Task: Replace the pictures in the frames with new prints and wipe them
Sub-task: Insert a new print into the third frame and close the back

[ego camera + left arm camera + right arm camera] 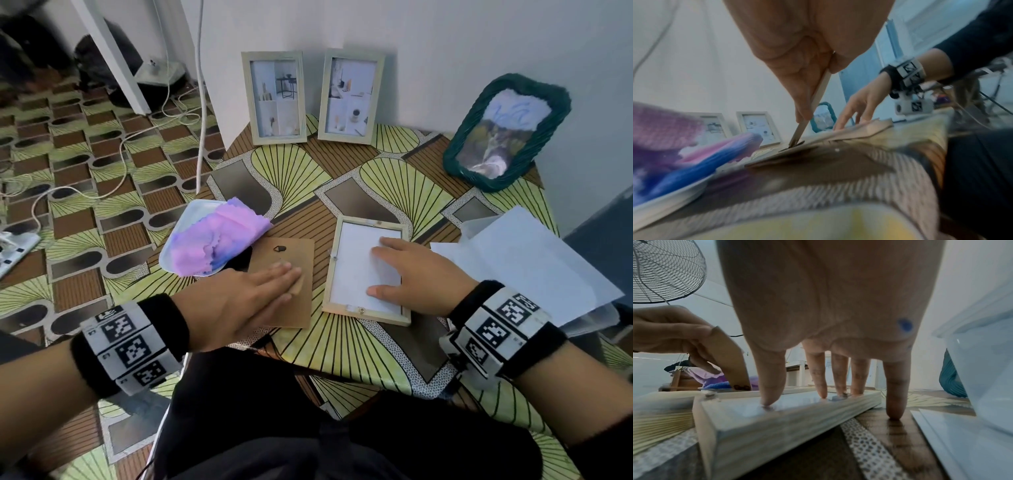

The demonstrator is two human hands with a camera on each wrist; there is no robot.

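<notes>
A pale wooden frame (330,274) lies face down at the table's centre with a white print (354,267) in its opening. My right hand (380,270) rests on the print with straight, spread fingers (823,378); the little finger touches the tablecloth beside the frame (787,423). To the left lies the brown backing board (270,250). My left hand (284,277) is over it and pinches its fold-out stand (818,94), which is lifted off the board (797,155). A pink and blue cloth (219,240) lies in a white tray (190,219) just left of the board.
Two pale frames (278,97) (350,96) with pictures lean on the wall at the back; a green woven frame (503,133) leans at the back right. White sheets (513,267) on a clear plastic box lie right of my right hand. Cables run over the floor on the left.
</notes>
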